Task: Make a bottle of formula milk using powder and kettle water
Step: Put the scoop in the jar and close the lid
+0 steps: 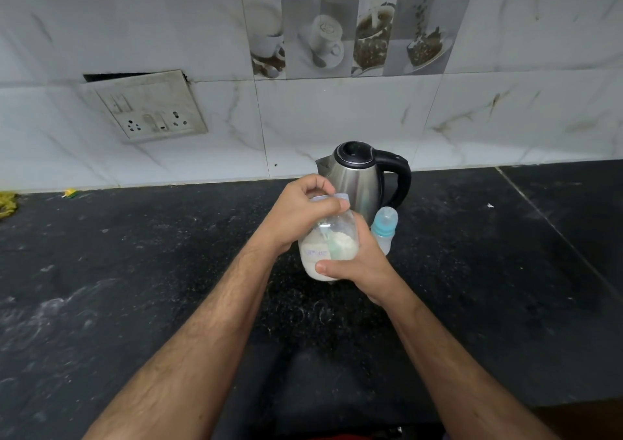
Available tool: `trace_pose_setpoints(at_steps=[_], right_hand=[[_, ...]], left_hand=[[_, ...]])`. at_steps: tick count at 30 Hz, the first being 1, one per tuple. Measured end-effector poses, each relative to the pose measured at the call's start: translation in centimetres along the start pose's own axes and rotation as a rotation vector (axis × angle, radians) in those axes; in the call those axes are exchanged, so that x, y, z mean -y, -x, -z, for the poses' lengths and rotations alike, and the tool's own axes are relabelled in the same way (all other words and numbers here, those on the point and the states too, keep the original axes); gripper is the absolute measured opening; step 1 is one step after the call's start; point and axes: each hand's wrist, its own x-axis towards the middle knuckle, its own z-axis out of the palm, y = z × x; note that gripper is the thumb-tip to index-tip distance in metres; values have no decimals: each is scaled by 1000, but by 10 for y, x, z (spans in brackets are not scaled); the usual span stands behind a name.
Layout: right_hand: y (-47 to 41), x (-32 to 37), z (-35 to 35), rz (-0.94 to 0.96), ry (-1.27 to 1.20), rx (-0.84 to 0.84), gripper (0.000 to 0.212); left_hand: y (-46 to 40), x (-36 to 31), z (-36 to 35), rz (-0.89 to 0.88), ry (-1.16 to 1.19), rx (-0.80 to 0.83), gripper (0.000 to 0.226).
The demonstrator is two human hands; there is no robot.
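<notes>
A clear plastic jar (328,247) about half full of pale formula powder stands tilted on the black counter. My right hand (360,264) grips its lower side, thumb across the front. My left hand (303,208) is curled over the jar's lid (332,198) at the top. A scoop shows faintly inside the jar. Just behind stands a steel kettle (360,183) with a black handle and lid. To the right of the jar a baby bottle (384,229) with a teal collar and clear cap stands upright.
The black stone counter (151,271) stretches to both sides, dusted with white smears at the left. A tiled wall with a socket plate (148,109) rises behind. Yellow scraps (8,203) lie at the far left edge.
</notes>
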Motion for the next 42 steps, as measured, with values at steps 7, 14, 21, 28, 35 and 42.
trace_pose_setpoints(at_steps=[7, 14, 21, 28, 35, 42], right_hand=[[-5, -8, -2, -32, 70, -29, 95], [-2, -31, 1, -62, 179, -88, 94], [3, -67, 5, -194, 301, 37, 94], [-9, -77, 10, -243, 606, 19, 97], [-38, -66, 14, -188, 629, -95, 85], [-61, -71, 18, -221, 663, -170, 82]], left_hand=[[3, 10, 7, 39, 22, -2, 75], [35, 62, 19, 154, 80, 22, 50], [55, 109, 24, 217, 120, 10, 42], [46, 148, 17, 188, 38, 19, 62], [6, 153, 12, 190, 26, 25, 70], [-23, 164, 10, 202, 27, 33, 70]])
